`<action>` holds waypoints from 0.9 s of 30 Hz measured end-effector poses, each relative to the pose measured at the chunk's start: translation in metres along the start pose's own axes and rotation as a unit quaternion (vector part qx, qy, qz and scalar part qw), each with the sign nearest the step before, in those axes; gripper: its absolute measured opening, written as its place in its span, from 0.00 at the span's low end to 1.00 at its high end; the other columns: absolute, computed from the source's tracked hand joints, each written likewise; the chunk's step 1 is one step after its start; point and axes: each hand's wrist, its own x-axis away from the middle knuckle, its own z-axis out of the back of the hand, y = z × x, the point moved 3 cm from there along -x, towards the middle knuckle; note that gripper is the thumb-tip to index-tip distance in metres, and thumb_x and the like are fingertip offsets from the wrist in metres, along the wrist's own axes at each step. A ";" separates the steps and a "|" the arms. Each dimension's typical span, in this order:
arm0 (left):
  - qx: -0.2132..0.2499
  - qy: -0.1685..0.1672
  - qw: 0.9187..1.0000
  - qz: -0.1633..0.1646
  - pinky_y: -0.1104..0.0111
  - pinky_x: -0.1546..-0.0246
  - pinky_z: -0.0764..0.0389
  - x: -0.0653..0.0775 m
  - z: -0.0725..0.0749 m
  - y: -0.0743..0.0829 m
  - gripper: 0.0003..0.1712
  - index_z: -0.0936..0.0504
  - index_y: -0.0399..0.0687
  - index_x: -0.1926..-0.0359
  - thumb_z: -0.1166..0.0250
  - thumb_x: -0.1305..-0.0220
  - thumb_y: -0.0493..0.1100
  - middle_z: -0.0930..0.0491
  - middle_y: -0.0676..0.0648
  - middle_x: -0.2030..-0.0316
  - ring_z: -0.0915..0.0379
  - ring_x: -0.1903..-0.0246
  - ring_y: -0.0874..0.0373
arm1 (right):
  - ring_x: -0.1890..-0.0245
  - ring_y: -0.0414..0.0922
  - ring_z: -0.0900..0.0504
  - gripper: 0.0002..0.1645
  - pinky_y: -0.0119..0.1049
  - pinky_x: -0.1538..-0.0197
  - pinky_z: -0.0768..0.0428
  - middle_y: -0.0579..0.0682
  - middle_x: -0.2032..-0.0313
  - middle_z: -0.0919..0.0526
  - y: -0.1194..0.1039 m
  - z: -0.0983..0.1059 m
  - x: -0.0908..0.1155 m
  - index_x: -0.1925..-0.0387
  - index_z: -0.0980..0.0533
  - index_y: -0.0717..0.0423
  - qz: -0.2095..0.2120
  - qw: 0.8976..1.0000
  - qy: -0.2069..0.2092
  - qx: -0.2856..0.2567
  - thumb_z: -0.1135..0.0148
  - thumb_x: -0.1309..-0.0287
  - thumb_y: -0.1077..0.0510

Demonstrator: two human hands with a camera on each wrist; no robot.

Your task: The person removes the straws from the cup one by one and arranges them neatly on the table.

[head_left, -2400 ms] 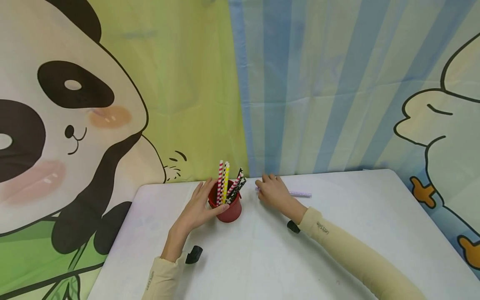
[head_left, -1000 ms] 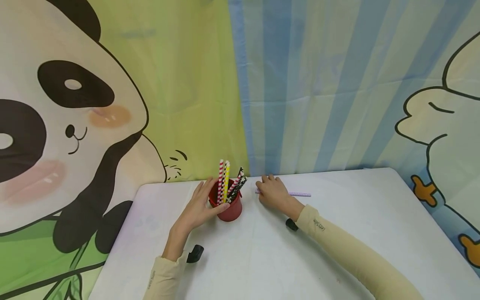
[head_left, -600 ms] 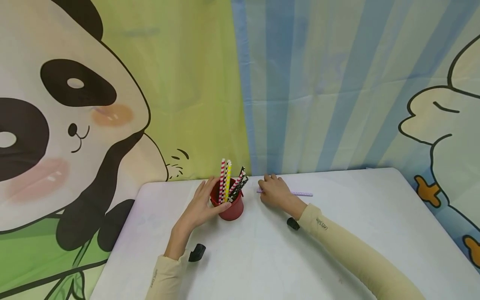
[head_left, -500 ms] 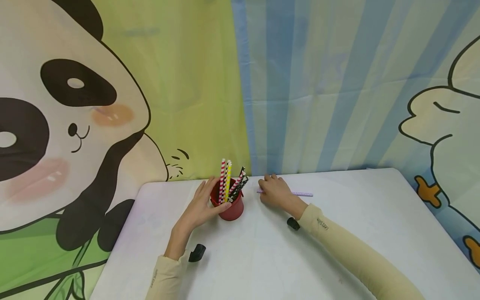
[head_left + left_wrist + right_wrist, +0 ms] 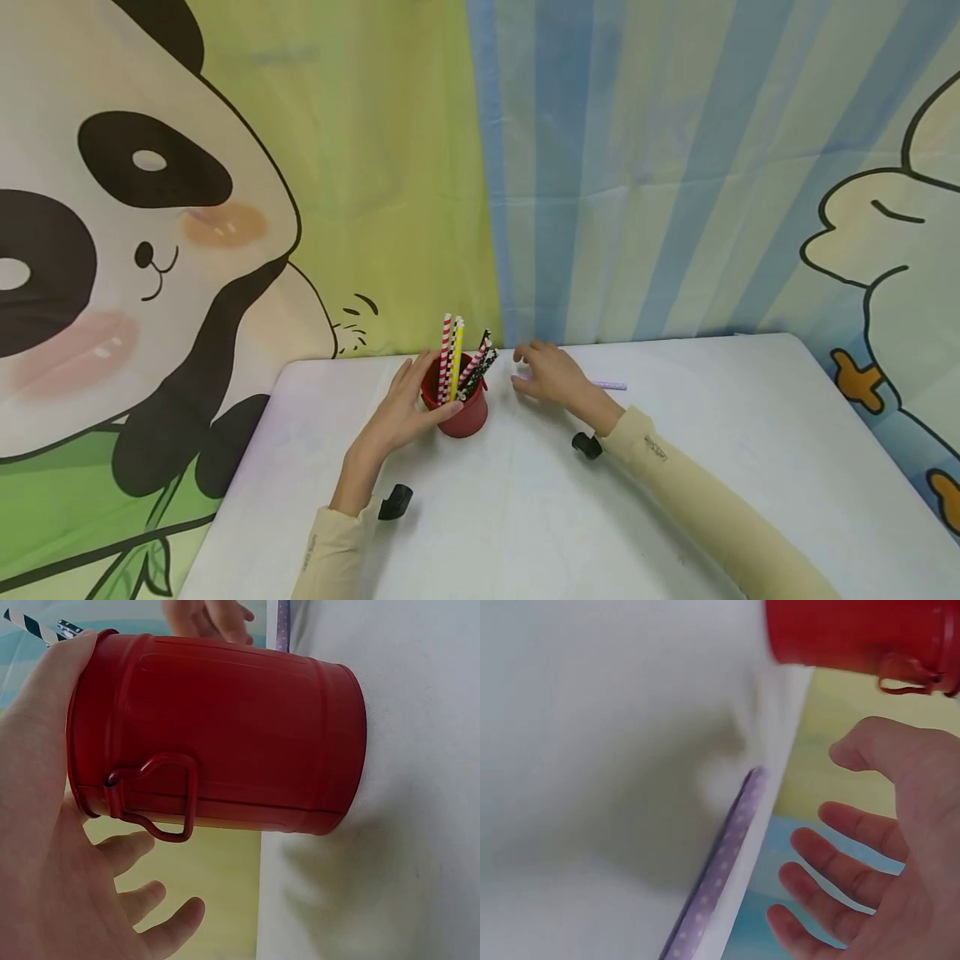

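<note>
- On the white counter [image 5: 525, 500], my left hand [image 5: 401, 412] cups the red tin bucket [image 5: 461, 412] of paper straws [image 5: 455, 367].
- My right hand [image 5: 547, 379] hovers spread above the purple dotted straw [image 5: 720, 877].

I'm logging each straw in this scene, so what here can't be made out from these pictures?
- Straws in the red cup: head view, bunched and too small to count.
- Purple dotted straw: head view, right hand covers its near end; right wrist view cuts it off.
- Cup's inside: left wrist view shows only its outer wall.
</note>
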 end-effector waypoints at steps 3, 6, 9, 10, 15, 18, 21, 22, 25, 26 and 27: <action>0.004 -0.001 1.000 -0.001 0.32 0.31 0.46 -0.001 -0.001 -0.001 0.55 0.52 0.84 0.25 0.38 0.51 0.82 0.56 0.55 0.20 0.69 0.20 0.49 | 0.51 0.55 0.20 0.22 0.51 0.48 0.21 0.58 0.52 0.18 -0.004 0.004 0.002 0.49 0.21 0.58 0.000 0.998 0.004 -0.065 0.35 0.39 0.49; 0.008 -0.003 1.000 -0.005 0.32 0.31 0.46 -0.001 -0.001 -0.001 0.55 0.52 0.85 0.25 0.37 0.51 0.82 0.55 0.53 0.20 0.69 0.20 0.49 | 0.49 0.54 0.20 0.22 0.50 0.44 0.22 0.59 0.51 0.17 -0.008 0.005 0.005 0.48 0.22 0.60 0.005 0.991 0.020 -0.133 0.35 0.39 0.51; 0.009 -0.005 1.000 -0.005 0.32 0.31 0.46 0.000 -0.001 -0.001 0.55 0.51 0.84 0.25 0.37 0.50 0.81 0.55 0.52 0.20 0.69 0.20 0.48 | 0.47 0.53 0.20 0.22 0.50 0.42 0.22 0.58 0.50 0.17 -0.014 0.005 0.008 0.47 0.22 0.61 0.000 0.981 0.041 -0.191 0.35 0.38 0.52; 0.009 -0.006 1.000 -0.004 0.32 0.31 0.46 0.000 -0.001 -0.001 0.55 0.51 0.84 0.25 0.37 0.50 0.81 0.54 0.52 0.20 0.69 0.20 0.48 | 0.47 0.53 0.20 0.22 0.50 0.42 0.22 0.58 0.49 0.17 -0.016 0.005 0.010 0.47 0.22 0.60 -0.005 0.976 0.048 -0.210 0.35 0.38 0.52; 0.007 -0.004 1.000 -0.004 0.31 0.31 0.46 0.001 -0.001 -0.002 0.54 0.52 0.83 0.25 0.37 0.49 0.81 0.54 0.55 0.20 0.68 0.20 0.47 | 0.44 0.54 0.21 0.22 0.55 0.42 0.21 0.54 0.48 0.18 -0.030 0.002 0.017 0.45 0.24 0.55 -0.043 0.953 0.057 -0.293 0.36 0.38 0.51; 0.009 -0.003 1.000 -0.006 0.31 0.32 0.45 0.000 -0.001 -0.003 0.54 0.52 0.84 0.25 0.37 0.49 0.81 0.53 0.57 0.20 0.68 0.20 0.46 | 0.42 0.54 0.22 0.22 0.55 0.41 0.22 0.54 0.46 0.19 -0.038 -0.002 0.020 0.44 0.26 0.52 -0.061 0.940 0.046 -0.334 0.34 0.38 0.51; 0.012 -0.002 1.000 -0.009 0.30 0.33 0.44 0.000 -0.001 -0.003 0.54 0.52 0.84 0.25 0.37 0.49 0.80 0.52 0.59 0.21 0.67 0.20 0.45 | 0.42 0.53 0.21 0.22 0.53 0.42 0.21 0.52 0.46 0.19 -0.046 -0.005 0.021 0.47 0.25 0.50 -0.068 0.933 0.049 -0.351 0.33 0.39 0.48; 0.013 -0.002 1.000 -0.011 0.30 0.33 0.44 0.000 -0.001 -0.003 0.54 0.51 0.84 0.25 0.36 0.49 0.80 0.51 0.59 0.21 0.67 0.20 0.44 | 0.42 0.54 0.21 0.21 0.53 0.43 0.21 0.51 0.47 0.18 -0.048 -0.005 0.020 0.47 0.25 0.50 -0.067 0.931 0.055 -0.354 0.32 0.39 0.48; 0.015 -0.002 1.000 -0.015 0.30 0.33 0.44 0.000 -0.001 -0.002 0.54 0.51 0.84 0.25 0.36 0.48 0.79 0.50 0.60 0.22 0.67 0.20 0.45 | 0.43 0.53 0.21 0.20 0.50 0.45 0.20 0.50 0.49 0.18 -0.055 -0.005 0.019 0.50 0.23 0.49 -0.072 0.931 0.076 -0.350 0.32 0.40 0.45; 0.015 -0.002 1.000 -0.015 0.30 0.33 0.44 0.000 0.000 -0.002 0.53 0.52 0.84 0.25 0.36 0.48 0.79 0.50 0.60 0.22 0.68 0.20 0.46 | 0.43 0.53 0.21 0.20 0.49 0.46 0.19 0.49 0.49 0.18 -0.057 -0.005 0.018 0.50 0.23 0.48 -0.074 0.931 0.082 -0.348 0.32 0.40 0.45; 0.015 -0.002 1.000 -0.014 0.30 0.33 0.44 0.000 0.000 -0.001 0.53 0.52 0.85 0.25 0.36 0.48 0.79 0.51 0.60 0.22 0.68 0.20 0.46 | 0.43 0.54 0.21 0.20 0.49 0.46 0.19 0.50 0.50 0.18 -0.058 -0.005 0.017 0.51 0.23 0.48 -0.075 0.931 0.088 -0.347 0.32 0.40 0.45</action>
